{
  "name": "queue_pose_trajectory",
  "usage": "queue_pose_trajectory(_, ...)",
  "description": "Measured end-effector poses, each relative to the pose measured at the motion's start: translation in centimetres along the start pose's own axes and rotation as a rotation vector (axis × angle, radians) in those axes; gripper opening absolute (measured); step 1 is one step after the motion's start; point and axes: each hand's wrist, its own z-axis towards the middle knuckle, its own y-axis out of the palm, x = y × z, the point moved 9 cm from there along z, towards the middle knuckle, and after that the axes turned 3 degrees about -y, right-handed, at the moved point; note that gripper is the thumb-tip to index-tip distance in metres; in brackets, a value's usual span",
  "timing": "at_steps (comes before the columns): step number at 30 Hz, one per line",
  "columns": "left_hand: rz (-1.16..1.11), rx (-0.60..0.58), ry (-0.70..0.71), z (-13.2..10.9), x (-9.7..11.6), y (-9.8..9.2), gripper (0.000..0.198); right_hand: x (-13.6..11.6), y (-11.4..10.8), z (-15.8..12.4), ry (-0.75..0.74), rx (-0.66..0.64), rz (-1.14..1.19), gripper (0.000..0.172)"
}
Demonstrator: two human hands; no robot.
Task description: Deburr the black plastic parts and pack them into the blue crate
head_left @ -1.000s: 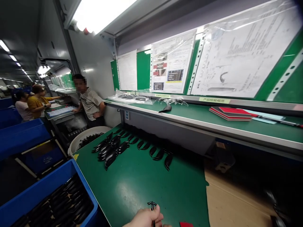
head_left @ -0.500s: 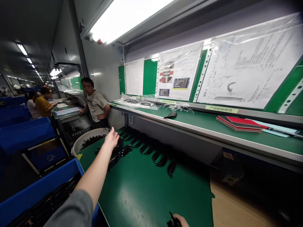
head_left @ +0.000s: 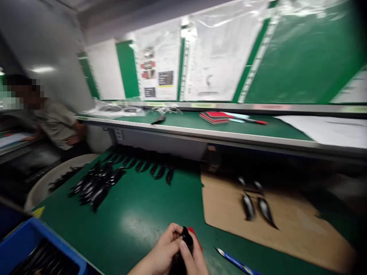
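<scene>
My left hand (head_left: 166, 247) and my right hand (head_left: 197, 256) are together at the bottom middle, above the green table. Between their fingers is a dark, glossy curved plastic piece (head_left: 187, 237), mostly covered by the hands. Something flat and red (head_left: 196, 238) shows just behind the right fingers; I cannot tell whether it is held. To the right lies a blue pen-like tool (head_left: 233, 261) with a pointed metal tip. Stacks of similar black curved pieces (head_left: 99, 183) lie on the table at the left, and a row of them (head_left: 143, 165) runs along its back.
Several black pieces (head_left: 249, 206) rest on a cardboard sheet (head_left: 301, 233) at the right. A blue bin (head_left: 21, 238) and a round tub (head_left: 37, 191), both holding black parts, stand at the left. Above the table's back runs a shelf (head_left: 183, 128). A person (head_left: 60, 122) is at the far left.
My view has swung to the right. My left hand has come back from the far left of the table and joined my right hand at the black piece.
</scene>
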Motion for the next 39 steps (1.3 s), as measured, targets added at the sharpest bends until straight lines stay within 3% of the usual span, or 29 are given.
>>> queue_pose_trajectory(2, -0.005, -0.001, -0.06, -0.3, -1.0, -0.3, 0.033, -0.9, 0.5, -0.3, -0.036, -0.112, 0.028, 0.064)
queue_pose_trajectory(5, -0.039, -0.002, -0.233, -1.3, -3.2, -1.1, 0.034, -3.7, 1.1, -0.3, -0.203, -0.409, -0.054, 0.056)
queue_pose_trajectory(7, -0.083, -0.079, -0.361, -2.3, -4.8, -1.0, 0.037, -5.0, 0.0, -0.1, -0.294, -0.555, -0.18, 0.049)
queue_pose_trajectory(9, -0.103, -0.166, -0.377, -3.1, -5.2, -0.5, 0.038, -5.1, -3.4, 1.3, -0.339, -0.484, -0.442, 0.038)
queue_pose_trajectory(12, -0.045, -0.207, -0.306, -3.8, -4.6, 0.0, 0.044, -4.1, -10.7, 4.1, -0.323, -0.169, -0.857, 0.027)
queue_pose_trajectory(15, 0.073, -0.188, -0.29, -4.2, -3.6, 0.6, 0.054, -1.7, -15.5, 5.4, -0.259, -0.096, -0.945, 0.016)
queue_pose_trajectory(18, 0.126, -0.117, -0.339, -4.6, -2.7, 1.2, 0.057, -0.1, -17.5, 5.3, -0.241, -0.084, -0.931, 0.011)
queue_pose_trajectory(21, 0.164, -0.079, -0.414, -5.1, -2.1, 2.2, 0.044, 0.0, -17.2, 4.6, -0.234, -0.089, -0.851, 0.018)
queue_pose_trajectory(24, 0.31, -0.113, -0.437, -5.2, -1.5, 3.4, 0.039, -1.4, -15.2, 3.5, -0.229, -0.14, -0.758, 0.019)
queue_pose_trajectory(29, 0.756, -0.1, -0.437, -5.5, 0.0, 4.2, 0.046, -6.7, -9.5, 0.0, -0.43, -0.461, -0.721, 0.014)
queue_pose_trajectory(31, 0.874, -0.106, -0.446, -5.7, 0.6, 4.7, 0.047, -8.4, -7.8, -1.3, -0.546, -0.563, -0.745, 0.019)
queue_pose_trajectory(34, 0.905, -0.141, -0.436, -6.0, 1.1, 5.7, 0.045, -9.4, -6.6, -2.2, -0.688, -0.585, -0.889, 0.024)
queue_pose_trajectory(39, 0.909, -0.157, -0.417, -6.4, 1.3, 6.8, 0.039, -9.3, -5.9, -2.2, -0.79, -0.487, -1.127, 0.064)
